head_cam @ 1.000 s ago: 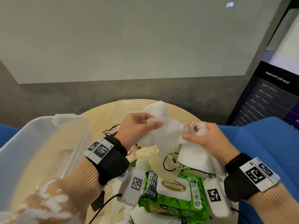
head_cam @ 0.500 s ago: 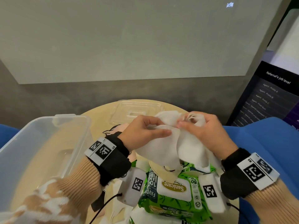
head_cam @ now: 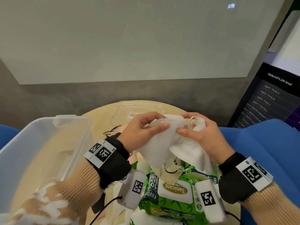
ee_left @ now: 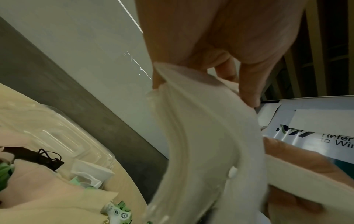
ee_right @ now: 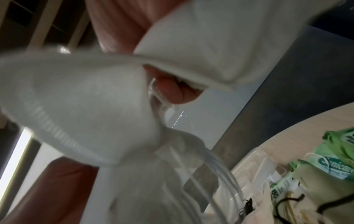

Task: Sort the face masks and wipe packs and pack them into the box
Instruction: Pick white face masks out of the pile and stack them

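Observation:
Both hands hold white face masks together above the pile. My left hand pinches one mask's upper edge between thumb and fingers; the mask hangs down from it in the left wrist view. My right hand grips another white mask with its ear loops bunched near the fingers; the mask fills the right wrist view. Below lies a green wipe pack with a beige mask on it. The clear plastic box stands at the left, nothing visible inside.
The clear lid lies at the back of the round wooden table. A pink mask and a black mask lie behind my left wrist. Blue seats flank the table; a dark sign stands at the right.
My hands have come together, bringing the two white masks side by side; the right hand rose and moved left toward the left hand.

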Tool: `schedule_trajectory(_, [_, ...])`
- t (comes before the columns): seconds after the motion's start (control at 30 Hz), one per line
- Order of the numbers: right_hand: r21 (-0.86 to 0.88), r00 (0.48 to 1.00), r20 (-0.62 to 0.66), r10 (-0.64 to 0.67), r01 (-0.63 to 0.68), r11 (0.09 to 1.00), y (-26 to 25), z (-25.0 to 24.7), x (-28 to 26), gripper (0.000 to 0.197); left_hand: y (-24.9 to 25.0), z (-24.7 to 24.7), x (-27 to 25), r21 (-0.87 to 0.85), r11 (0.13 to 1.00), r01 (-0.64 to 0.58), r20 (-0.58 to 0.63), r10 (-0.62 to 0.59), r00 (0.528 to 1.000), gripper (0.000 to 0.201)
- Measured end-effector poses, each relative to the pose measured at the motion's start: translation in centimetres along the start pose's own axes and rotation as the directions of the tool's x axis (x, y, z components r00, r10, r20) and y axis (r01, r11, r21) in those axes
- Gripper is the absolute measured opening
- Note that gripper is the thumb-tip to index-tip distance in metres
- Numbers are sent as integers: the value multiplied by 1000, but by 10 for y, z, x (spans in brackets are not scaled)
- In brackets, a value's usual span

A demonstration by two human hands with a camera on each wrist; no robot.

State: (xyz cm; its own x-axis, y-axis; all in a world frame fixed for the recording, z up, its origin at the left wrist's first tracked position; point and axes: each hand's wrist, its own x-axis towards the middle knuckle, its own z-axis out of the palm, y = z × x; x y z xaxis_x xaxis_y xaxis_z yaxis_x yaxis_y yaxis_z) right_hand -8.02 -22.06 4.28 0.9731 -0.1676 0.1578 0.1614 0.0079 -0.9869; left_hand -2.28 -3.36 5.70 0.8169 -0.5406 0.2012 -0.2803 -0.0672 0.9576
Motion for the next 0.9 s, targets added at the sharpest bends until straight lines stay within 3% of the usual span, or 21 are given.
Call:
schedule_trajectory(0.17, [-17, 999, -4, -45, 45, 999, 0, 4, -1, 35, 7, 7, -1, -20, 999, -37, -26, 37, 999, 12])
schedule_trajectory(0.27, [10, 998, 1, -70, 70, 997, -2, 7, -1, 34, 6, 9, 2, -14, 1000, -18, -35, 17, 999, 22])
schedule_trajectory(0.37, [3, 997, 1, -74, 74, 997, 0, 6, -1, 32, 5, 7, 3, -60, 998, 5, -43, -8, 999, 18])
schedule_trajectory(0.43, [7, 998, -45, -54, 54, 999, 5, 5, 0, 27, 3, 3, 3, -72, 997, 15, -70, -20, 997, 17])
schedule_trajectory(0.53, [-22, 980, -196, -38, 34, 999, 13, 0, 2, 19, -1, -7, 6, 52, 999, 9, -182, 0, 983, 6])
schedule_trajectory(0.6, [-78, 966, -249, -66, 48, 996, 15, -1, 2, 13, -5, -12, 8, 163, 986, 41, -255, 2, 967, 23])
schedule_trajectory(0.7, [-111, 950, -294, -105, 75, 991, 17, -1, 2, 11, -8, -13, 7, 232, 961, 152, -276, -85, 957, 46])
schedule_trajectory(0.77, [-128, 940, -318, -127, 90, 988, 17, 1, 2, 12, -9, -11, 6, 249, 941, 228, -250, -165, 954, 40])
schedule_trajectory(0.83, [-131, 932, -327, -157, 119, 984, 15, 3, 1, 12, -9, -7, 4, 212, 936, 280, -225, -232, 946, 18])
schedule_trajectory(0.87, [-124, 930, -324, -173, 140, 982, 14, 4, 1, 11, -7, -5, 2, 179, 937, 300, -202, -264, 943, 19])
schedule_trajectory(0.9, [-118, 930, -314, -189, 159, 980, 13, 6, 0, 11, -6, -2, 1, 143, 940, 309, -172, -284, 943, 33])
